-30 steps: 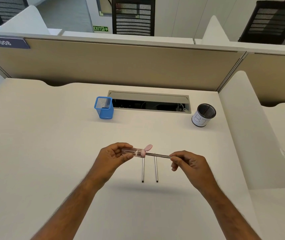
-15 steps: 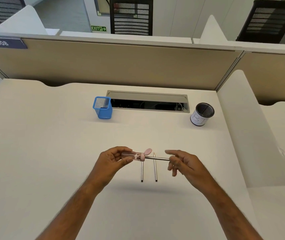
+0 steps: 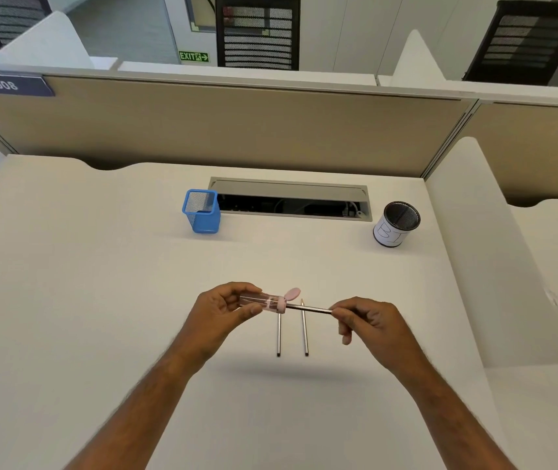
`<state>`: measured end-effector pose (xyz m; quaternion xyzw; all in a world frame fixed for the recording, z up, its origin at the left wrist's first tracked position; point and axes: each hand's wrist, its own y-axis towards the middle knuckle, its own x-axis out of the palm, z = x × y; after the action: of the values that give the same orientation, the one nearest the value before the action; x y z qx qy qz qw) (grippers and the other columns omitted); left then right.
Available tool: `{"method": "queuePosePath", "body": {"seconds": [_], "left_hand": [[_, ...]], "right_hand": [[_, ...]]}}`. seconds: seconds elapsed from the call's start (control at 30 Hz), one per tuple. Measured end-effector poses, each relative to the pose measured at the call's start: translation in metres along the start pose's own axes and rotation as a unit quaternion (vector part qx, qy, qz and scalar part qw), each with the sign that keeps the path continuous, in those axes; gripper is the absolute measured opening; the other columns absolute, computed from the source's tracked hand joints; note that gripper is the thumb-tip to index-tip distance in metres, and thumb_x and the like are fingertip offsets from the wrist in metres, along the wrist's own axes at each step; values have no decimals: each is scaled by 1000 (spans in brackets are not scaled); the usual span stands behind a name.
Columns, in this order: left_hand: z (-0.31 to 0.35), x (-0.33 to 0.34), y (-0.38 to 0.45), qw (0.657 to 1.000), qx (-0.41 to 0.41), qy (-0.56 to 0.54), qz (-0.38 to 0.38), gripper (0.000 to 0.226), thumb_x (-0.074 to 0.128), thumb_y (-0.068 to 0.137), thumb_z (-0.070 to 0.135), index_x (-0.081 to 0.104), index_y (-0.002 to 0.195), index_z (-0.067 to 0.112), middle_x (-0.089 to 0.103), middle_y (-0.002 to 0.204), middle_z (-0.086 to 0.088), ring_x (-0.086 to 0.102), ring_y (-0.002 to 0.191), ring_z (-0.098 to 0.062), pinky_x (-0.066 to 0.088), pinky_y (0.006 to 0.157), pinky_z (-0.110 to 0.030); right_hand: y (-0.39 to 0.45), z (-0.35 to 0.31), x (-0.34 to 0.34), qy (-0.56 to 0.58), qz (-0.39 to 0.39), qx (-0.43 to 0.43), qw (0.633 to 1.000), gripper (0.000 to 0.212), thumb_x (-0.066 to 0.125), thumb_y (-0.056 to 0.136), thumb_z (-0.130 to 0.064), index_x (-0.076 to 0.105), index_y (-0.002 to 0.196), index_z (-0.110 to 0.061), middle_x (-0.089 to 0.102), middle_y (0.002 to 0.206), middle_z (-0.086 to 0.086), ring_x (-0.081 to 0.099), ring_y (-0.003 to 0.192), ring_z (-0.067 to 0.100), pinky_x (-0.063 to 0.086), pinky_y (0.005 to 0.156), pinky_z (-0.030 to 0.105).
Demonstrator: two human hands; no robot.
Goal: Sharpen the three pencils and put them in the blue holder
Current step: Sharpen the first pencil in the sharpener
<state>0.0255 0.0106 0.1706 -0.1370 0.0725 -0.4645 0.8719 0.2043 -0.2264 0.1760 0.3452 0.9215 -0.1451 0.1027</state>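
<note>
Head view looks down on a pale counter [image 3: 67, 300] hemmed by a tan partition [image 3: 236, 130] at the back and a white divider [image 3: 494, 266] along the right side. A blue holder [image 3: 202, 212] stands at the left end of an open cable tray [image 3: 291, 201], and a black mesh cup [image 3: 396, 224] with a white label stands just past the tray's right end; both are well apart from the hands. Above the counter's middle, the left hand [image 3: 223, 310] holds a clear sharpener [image 3: 267, 301] with a pink cap, its fingers curled round the tube. One pencil [image 3: 309, 308] runs from the sharpener's mouth to the right hand [image 3: 369, 320], whose fingers pinch the far end. Half a second ago those fingers were spread and loose on the pencil; now they have closed on it again. Two more pencils [image 3: 291, 334] lie side by side on the counter under the hands, pointing away from the person, the right one showing a sharpened tip. Open counter stretches to the left and toward the near edge, while the divider crowds the right side.
</note>
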Motion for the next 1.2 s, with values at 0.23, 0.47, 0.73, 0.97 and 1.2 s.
{"method": "queuePosePath", "body": {"seconds": [0.23, 0.47, 0.73, 0.97, 1.2], "left_hand": [[-1, 2, 1, 1000, -1, 13, -6, 26, 80, 92, -1, 78, 113, 14, 86, 110, 0, 81, 105, -13, 61, 87, -18], [-2, -1, 3, 1000, 4, -3, 11, 25, 80, 93, 0, 79, 114, 13, 86, 110, -3, 81, 104, -14, 62, 90, -20], [-1, 0, 3, 1000, 3, -14, 13, 25, 79, 94, 0, 78, 116, 12, 86, 111, -4, 81, 105, -16, 63, 93, -22], [5, -1, 5, 1000, 8, -1, 5, 26, 80, 92, -2, 78, 113, 14, 86, 108, 0, 81, 101, -11, 62, 86, -18], [1, -1, 3, 999, 8, 29, -11, 26, 80, 93, 0, 78, 114, 14, 86, 110, -1, 81, 106, -15, 62, 90, -20]], "right_hand": [[4, -2, -4, 56, -48, 83, 994, 32, 57, 108, -22, 77, 90, -4, 56, 57, 6, 47, 42, 18, 40, 53, 27], [6, -3, 0, 55, -54, 49, 996, 16, 65, 104, -24, 68, 119, -27, 75, 90, 7, 67, 67, 20, 45, 60, 24], [1, 0, 2, 24, 40, -12, 999, 16, 77, 94, -6, 79, 97, -22, 79, 84, 5, 74, 74, 25, 57, 79, 30], [1, -4, 1, -4, 20, -25, 999, 19, 66, 102, -9, 78, 90, -19, 72, 70, 9, 69, 61, 19, 55, 74, 25], [2, -6, 1, 5, -30, 56, 998, 43, 55, 109, -28, 72, 81, -1, 57, 50, 5, 54, 46, 13, 44, 63, 29]]}}
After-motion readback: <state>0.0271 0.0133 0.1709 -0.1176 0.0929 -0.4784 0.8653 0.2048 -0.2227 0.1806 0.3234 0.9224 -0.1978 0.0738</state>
